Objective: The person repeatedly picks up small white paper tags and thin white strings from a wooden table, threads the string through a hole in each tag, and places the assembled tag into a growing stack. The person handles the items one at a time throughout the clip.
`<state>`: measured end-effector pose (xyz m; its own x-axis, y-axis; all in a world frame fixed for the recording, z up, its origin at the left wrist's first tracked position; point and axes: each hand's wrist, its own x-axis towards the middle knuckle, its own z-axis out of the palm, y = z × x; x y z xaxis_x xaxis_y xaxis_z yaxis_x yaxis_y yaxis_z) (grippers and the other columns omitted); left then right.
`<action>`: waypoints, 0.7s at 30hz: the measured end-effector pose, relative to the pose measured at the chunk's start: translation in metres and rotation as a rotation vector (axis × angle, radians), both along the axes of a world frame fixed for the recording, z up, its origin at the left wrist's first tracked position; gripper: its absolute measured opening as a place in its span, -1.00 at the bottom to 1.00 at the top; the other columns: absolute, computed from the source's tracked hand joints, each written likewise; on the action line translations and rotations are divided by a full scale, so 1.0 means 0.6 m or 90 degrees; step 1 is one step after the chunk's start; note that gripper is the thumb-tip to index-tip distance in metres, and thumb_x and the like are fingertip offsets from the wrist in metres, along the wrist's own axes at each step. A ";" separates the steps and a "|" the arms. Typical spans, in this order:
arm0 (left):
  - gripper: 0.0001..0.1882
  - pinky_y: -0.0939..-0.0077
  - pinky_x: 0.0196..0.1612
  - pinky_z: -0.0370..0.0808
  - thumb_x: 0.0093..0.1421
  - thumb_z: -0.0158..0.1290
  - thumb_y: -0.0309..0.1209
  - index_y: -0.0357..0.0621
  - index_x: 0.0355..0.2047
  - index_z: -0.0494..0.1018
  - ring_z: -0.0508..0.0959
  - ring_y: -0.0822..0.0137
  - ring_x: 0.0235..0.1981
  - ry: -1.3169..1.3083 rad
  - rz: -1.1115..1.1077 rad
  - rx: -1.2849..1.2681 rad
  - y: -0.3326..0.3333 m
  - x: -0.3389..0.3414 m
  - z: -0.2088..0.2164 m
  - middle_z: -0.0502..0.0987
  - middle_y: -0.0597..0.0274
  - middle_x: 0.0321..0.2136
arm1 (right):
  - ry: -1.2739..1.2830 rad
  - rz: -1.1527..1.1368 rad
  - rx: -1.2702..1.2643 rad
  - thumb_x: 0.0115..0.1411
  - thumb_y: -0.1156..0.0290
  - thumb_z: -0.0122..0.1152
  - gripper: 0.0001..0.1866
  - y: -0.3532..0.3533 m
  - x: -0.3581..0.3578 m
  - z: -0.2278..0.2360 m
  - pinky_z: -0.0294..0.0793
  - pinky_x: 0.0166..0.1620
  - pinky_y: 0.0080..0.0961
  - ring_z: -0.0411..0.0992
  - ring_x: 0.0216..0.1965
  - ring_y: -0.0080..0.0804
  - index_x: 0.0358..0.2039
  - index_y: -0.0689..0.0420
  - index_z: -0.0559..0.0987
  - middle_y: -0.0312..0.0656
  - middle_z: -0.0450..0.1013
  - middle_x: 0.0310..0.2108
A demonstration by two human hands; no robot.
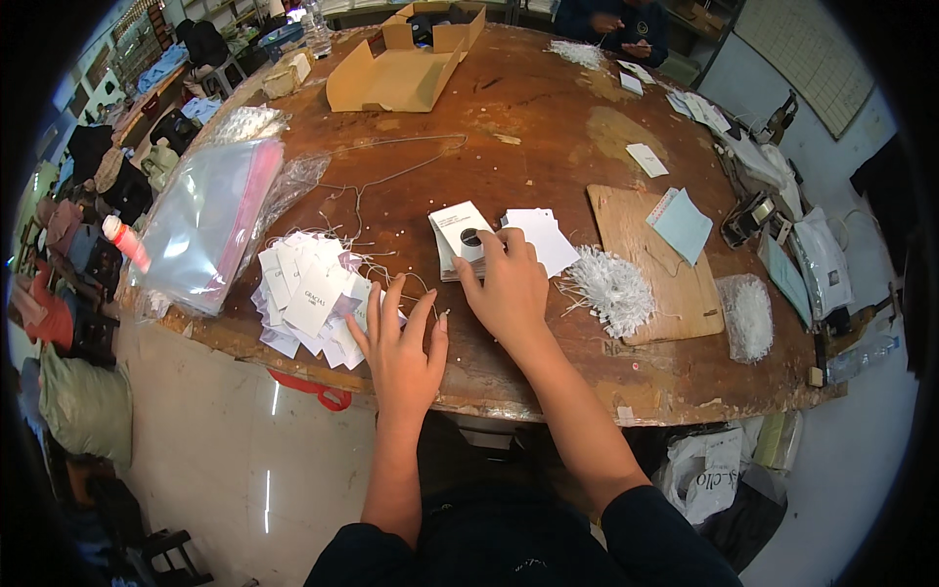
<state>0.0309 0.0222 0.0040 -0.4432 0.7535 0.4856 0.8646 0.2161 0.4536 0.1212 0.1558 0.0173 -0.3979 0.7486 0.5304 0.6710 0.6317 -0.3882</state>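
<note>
The right hand (pixel 514 293) touches the white rectangular card stack (pixel 456 223), centred on the brown wooden tabletop (pixel 548 176); I cannot tell its grip. The left hand (pixel 402 357), grip open, spreads beside white paper tags (pixel 308 293).

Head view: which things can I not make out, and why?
In the head view:
Card stack: top partly hidden by the right hand.
White tag pile: right side partly hidden by the left hand.
Co-worker: head cut off by the top edge.
Dark contents of the cardboard box: too small and dark.
</note>
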 end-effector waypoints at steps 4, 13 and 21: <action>-0.62 -0.05 0.24 0.22 0.31 0.04 -0.23 -0.14 0.06 0.47 0.39 0.05 0.17 -0.328 -0.104 0.144 0.013 0.002 0.001 0.42 0.05 0.10 | 0.069 0.035 -0.041 0.11 0.15 0.33 -0.54 -0.023 0.029 0.019 0.39 -0.19 -0.16 0.43 -0.18 -0.10 -0.05 0.14 0.56 -0.02 0.40 -0.12; -0.65 0.42 -0.18 0.63 0.44 -0.13 -0.30 -0.31 0.08 0.36 0.60 0.39 -0.18 -0.976 -0.218 0.243 0.032 0.015 -0.016 0.56 0.16 -0.14 | 0.055 0.100 -0.070 0.03 0.08 0.42 -0.45 -0.030 0.107 0.032 0.36 0.02 -0.13 0.40 0.00 -0.01 -0.05 0.17 0.58 0.02 0.43 -0.01; -0.61 0.45 -0.27 0.65 0.43 -0.14 -0.34 -0.24 0.20 0.24 0.61 0.39 -0.15 -0.944 -0.251 0.191 0.040 0.056 -0.029 0.52 0.17 -0.08 | -0.160 -0.102 -0.079 0.05 0.05 0.39 -0.51 0.057 0.145 0.003 0.35 0.02 -0.05 0.45 0.00 -0.04 -0.08 0.08 0.63 -0.05 0.51 -0.04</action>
<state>0.0645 0.0462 -0.0137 -0.4496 0.8922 -0.0416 -0.3980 -0.1584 0.9036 0.2083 0.1897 0.0194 -0.3768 0.8653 0.3305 0.8429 0.4682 -0.2651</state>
